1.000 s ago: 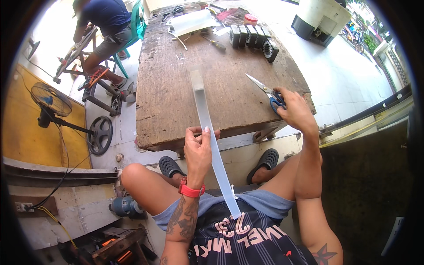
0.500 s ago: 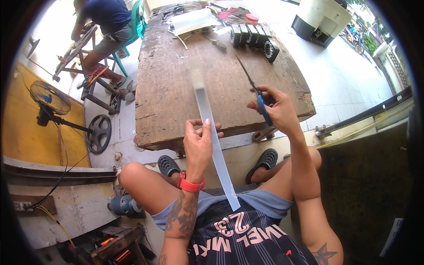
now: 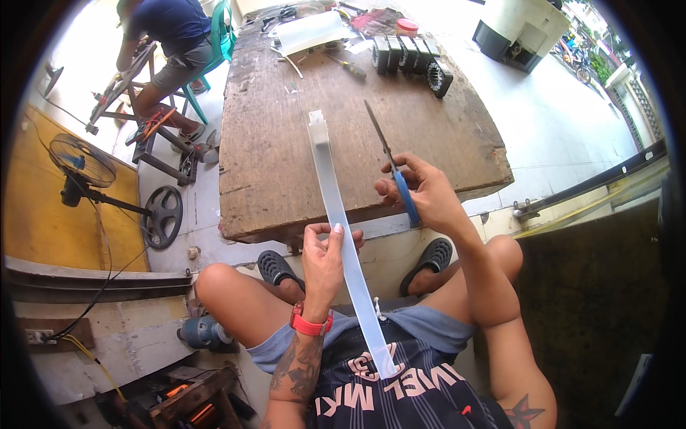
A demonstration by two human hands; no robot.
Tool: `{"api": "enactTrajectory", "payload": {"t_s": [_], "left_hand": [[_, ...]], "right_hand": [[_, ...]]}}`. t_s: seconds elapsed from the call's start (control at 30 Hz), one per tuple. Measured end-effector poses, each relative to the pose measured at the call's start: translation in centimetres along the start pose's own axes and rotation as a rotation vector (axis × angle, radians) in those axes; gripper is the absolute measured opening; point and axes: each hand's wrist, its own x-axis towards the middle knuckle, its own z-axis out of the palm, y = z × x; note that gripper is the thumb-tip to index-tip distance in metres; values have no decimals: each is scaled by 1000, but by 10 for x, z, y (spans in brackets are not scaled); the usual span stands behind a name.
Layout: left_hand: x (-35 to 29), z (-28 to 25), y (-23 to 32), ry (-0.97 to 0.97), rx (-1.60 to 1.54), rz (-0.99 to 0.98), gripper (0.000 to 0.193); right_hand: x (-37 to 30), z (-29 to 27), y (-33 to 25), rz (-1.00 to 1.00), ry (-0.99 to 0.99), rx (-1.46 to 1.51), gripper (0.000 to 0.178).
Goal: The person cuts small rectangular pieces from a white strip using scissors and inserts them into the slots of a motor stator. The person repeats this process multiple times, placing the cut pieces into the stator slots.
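Note:
My left hand (image 3: 325,257) pinches a long, narrow strip of translucent plastic sheet (image 3: 361,297) near its middle, thumb on top. The strip's far end, which looks cut or notched, stands over the wooden table; its near end reaches my shirt. To the right, my right hand (image 3: 421,189) grips blue-handled scissors (image 3: 406,196), fingers round the handles. Their dark blades point away and up to the left, apart from the strip, and look closed together.
Several dark slotted metal cores (image 3: 411,56) stand at the back of the wooden table (image 3: 264,171). Beside them lie a screwdriver (image 3: 350,68), a white sheet roll (image 3: 307,33) and a red-lidded jar (image 3: 407,27). A person (image 3: 168,43) sits at the far left, beyond a fan (image 3: 82,161).
My left hand has drawn the strip nearer to my body. My right hand and the scissors have moved left and slightly nearer, closer to the strip.

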Motion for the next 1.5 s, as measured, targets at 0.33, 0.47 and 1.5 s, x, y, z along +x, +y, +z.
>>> {"api": "enactTrajectory", "payload": {"t_s": [0.33, 0.47, 1.5], "left_hand": [[-7, 0, -13, -14, 56, -6, 27], [-8, 1, -12, -26, 3, -21, 25], [43, 7, 97, -275, -179, 225, 52]], "right_hand": [[1, -10, 1, -24, 29, -97, 49], [1, -9, 1, -33, 32, -109, 49], [-2, 14, -14, -40, -220, 194, 47]]}}
